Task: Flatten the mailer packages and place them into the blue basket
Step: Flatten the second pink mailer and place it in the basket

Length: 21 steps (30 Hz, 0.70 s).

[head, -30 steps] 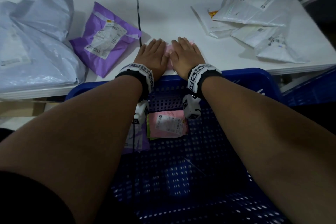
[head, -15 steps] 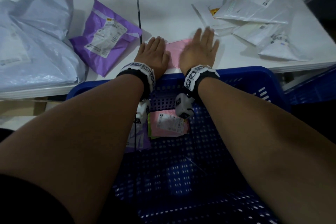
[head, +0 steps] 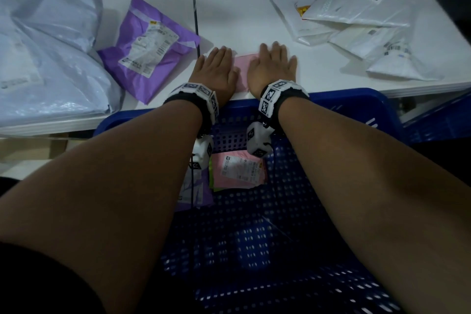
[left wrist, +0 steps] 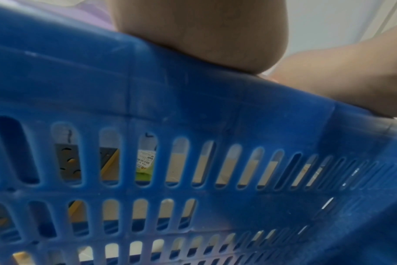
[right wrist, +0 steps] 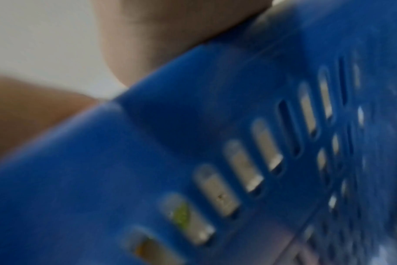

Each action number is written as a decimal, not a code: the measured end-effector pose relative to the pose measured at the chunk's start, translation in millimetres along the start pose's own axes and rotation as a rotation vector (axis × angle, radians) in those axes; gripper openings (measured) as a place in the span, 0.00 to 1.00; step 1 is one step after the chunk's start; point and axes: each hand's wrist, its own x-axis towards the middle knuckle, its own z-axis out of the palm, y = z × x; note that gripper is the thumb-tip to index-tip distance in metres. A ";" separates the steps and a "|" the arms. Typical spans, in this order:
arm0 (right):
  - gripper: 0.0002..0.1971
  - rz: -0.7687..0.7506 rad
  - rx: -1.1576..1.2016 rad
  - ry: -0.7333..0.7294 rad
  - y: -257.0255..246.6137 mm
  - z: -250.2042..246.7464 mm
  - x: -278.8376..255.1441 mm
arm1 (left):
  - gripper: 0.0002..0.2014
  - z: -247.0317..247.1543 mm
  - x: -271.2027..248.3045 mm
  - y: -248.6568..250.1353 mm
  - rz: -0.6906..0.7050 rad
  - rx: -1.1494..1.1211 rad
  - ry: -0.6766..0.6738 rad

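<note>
A small pink mailer lies flat at the front edge of the white table. My left hand presses palm down on its left part, my right hand on its right part, fingers straight. Most of the mailer is hidden under the hands. The blue basket stands below the table edge, under my forearms; inside it lie a pink mailer and a purple one. Both wrist views show mostly the slotted basket wall, with the heels of the hands above its rim.
A purple mailer and bulky grey mailers lie on the table's left. Several white mailers are piled at the right. A dark seam runs across the tabletop. Another blue crate shows at the far right.
My right hand slid out to the right over the pink mailer half a second ago, and has now drawn back closer to the left hand. The left hand stayed put.
</note>
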 end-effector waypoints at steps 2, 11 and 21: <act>0.31 0.108 0.021 0.023 0.7 -0.5 -0.9 | 0.30 -0.2 -0.5 0.2 -0.003 -0.010 0.006; 0.30 -0.244 -0.006 0.130 -4.8 -2.2 -5.3 | 0.30 0.1 -0.6 1.7 -0.009 0.001 0.013; 0.30 -0.009 0.065 -0.046 -4.3 0.0 2.0 | 0.31 0.5 1.4 0.5 -0.007 0.003 -0.004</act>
